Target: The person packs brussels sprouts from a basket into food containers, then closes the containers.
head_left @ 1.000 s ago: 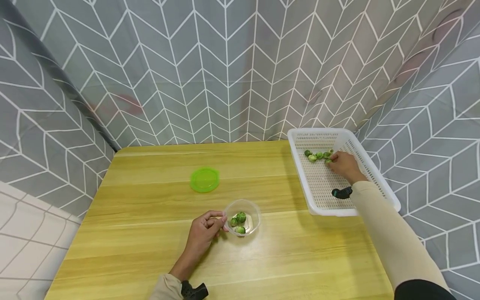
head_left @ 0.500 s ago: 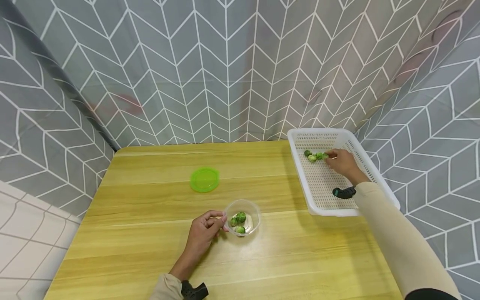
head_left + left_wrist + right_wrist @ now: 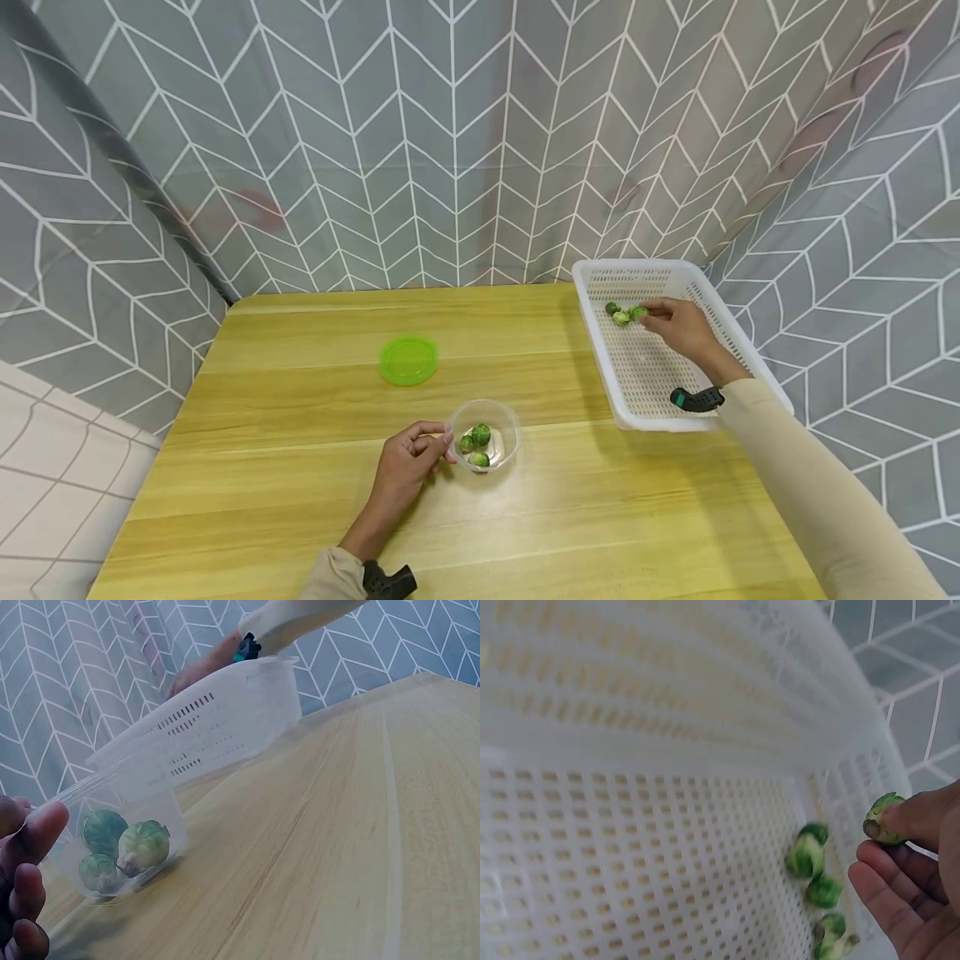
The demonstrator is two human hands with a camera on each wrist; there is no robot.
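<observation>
My left hand (image 3: 405, 467) pinches the rim of a clear plastic bowl (image 3: 510, 429) standing on the table. Three Brussels sprouts (image 3: 144, 846) lie in the bowl. Over at the right, my right hand (image 3: 684, 329) is inside the white basket (image 3: 603, 367). Between its thumb and fingers it pinches one Brussels sprout (image 3: 883, 819), lifted off the basket floor in the right wrist view. Several loose sprouts (image 3: 807, 855) lie below along the basket's far end. In the head view my fingers partly cover the sprouts closest to them.
A green lid (image 3: 408, 360) lies flat on the wooden table (image 3: 300, 517), behind and left of the bowl. The basket's raised perforated walls stand at the table's right side. Grey patterned curtains (image 3: 420, 142) hang behind the table and at both sides.
My right hand has shifted slightly left among the sprouts and come up with one pinched in its fingers. The left hand and the bowl stay in place.
</observation>
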